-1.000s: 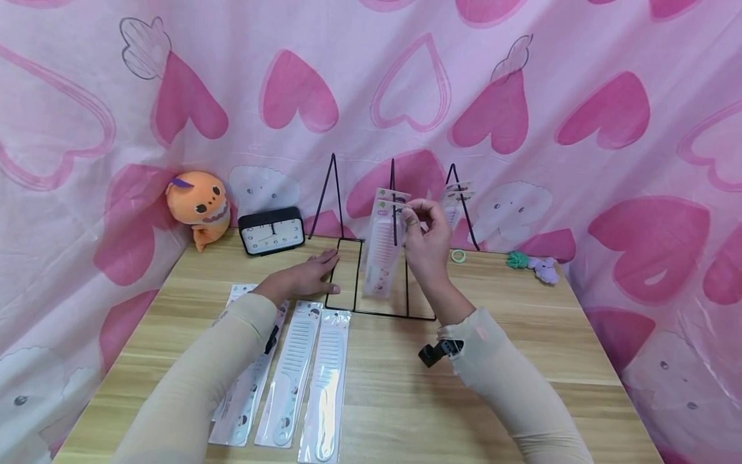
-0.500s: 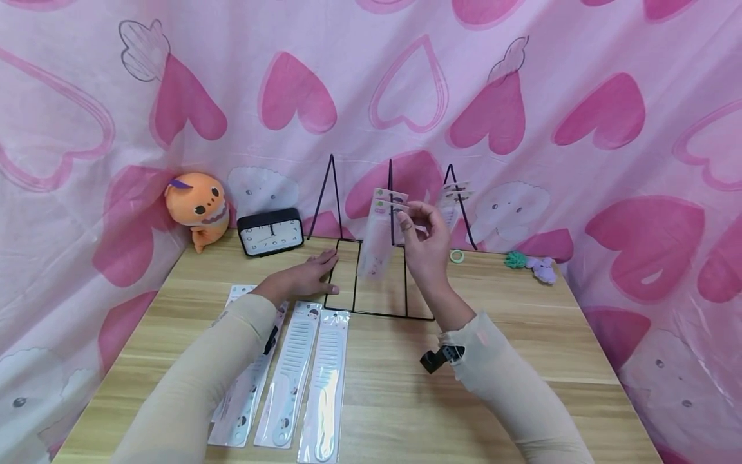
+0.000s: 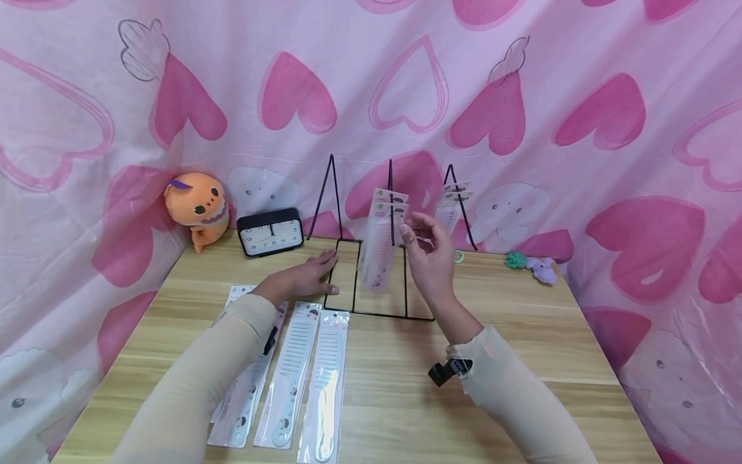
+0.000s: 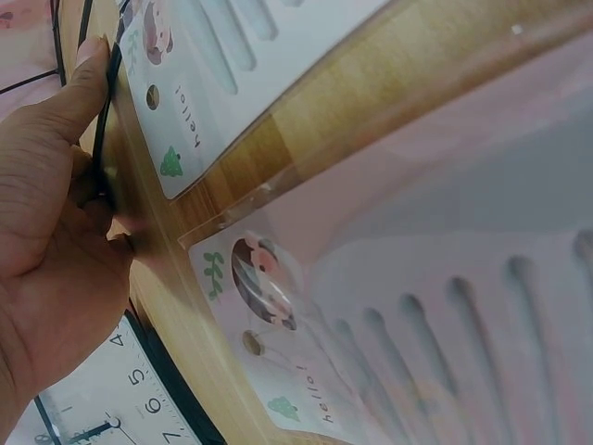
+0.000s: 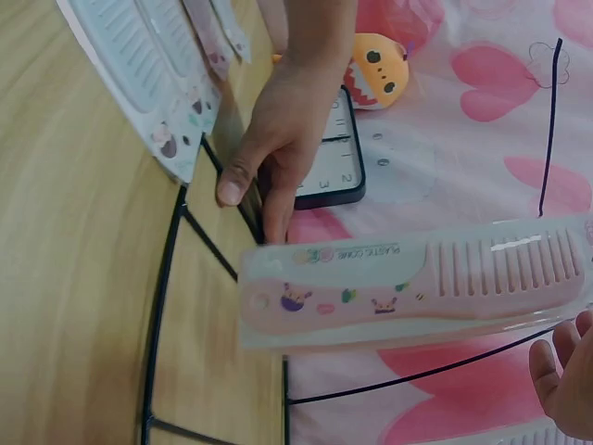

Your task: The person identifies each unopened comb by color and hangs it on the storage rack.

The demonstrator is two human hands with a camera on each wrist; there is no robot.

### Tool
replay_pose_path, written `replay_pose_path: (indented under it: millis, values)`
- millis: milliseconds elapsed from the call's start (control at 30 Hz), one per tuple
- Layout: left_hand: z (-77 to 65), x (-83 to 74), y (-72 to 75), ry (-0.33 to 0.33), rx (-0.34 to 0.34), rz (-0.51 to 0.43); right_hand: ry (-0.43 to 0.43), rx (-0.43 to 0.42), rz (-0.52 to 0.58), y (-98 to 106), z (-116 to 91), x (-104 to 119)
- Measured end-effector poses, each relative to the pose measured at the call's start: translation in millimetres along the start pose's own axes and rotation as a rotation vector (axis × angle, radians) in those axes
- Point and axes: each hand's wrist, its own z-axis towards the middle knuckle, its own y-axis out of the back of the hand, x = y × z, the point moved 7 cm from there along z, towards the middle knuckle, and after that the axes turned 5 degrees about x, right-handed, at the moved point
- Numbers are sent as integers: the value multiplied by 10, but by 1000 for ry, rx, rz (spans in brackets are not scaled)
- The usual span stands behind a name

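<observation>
A pink plastic comb in a clear packet [image 3: 379,254] hangs with another behind it on the middle prong of a black wire rack [image 3: 379,314]. Just right of the packets is my right hand [image 3: 431,258], its fingers loosely bent and holding nothing. In the right wrist view, the fingers [image 5: 545,366] stand apart from the hanging comb packet [image 5: 408,287]. My left hand [image 3: 304,277] rests at the left side of the rack's base, fingers extended; in the left wrist view the thumb meets the black wire.
Several packaged combs [image 3: 297,374] lie on the table left of centre. More packets [image 3: 449,209] hang from the right prong. A black clock [image 3: 270,232] and an orange plush toy [image 3: 198,209] stand back left. A green ring [image 3: 459,256] and small trinkets [image 3: 542,269] lie back right.
My right hand has let go of the front comb packet and drawn slightly down and right. The packet swung left, then back. My left hand stays in place.
</observation>
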Motion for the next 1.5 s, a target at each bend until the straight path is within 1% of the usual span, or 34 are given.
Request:
replay_pose_path:
  millis: [167, 367, 600, 833, 1000, 1167, 1300, 1500]
  values:
    - [0, 6, 4, 7, -6, -1, 1, 36, -40, 40, -92, -36]
    - [22, 19, -1, 3, -6, 13, 32, 71, -105, 89, -216, -93]
    - [14, 30, 1, 7, -1, 18, 42, 133, -168, 143, -319, -231]
    - [0, 10, 8, 10, 6, 8, 84, 204, -236, 212, -400, -352]
    - [5, 7, 4, 8, 2, -2, 133, 306, -293, 258, -480, -431]
    - [6, 5, -5, -2, -1, 1, 167, 427, -352, 338, -585, -596]
    - [1, -1, -4, -6, -2, -1, 184, 532, -461, 406, -664, -763]
    - [7, 2, -7, 5, 1, -4, 140, 683, -662, 512, -755, -1012]
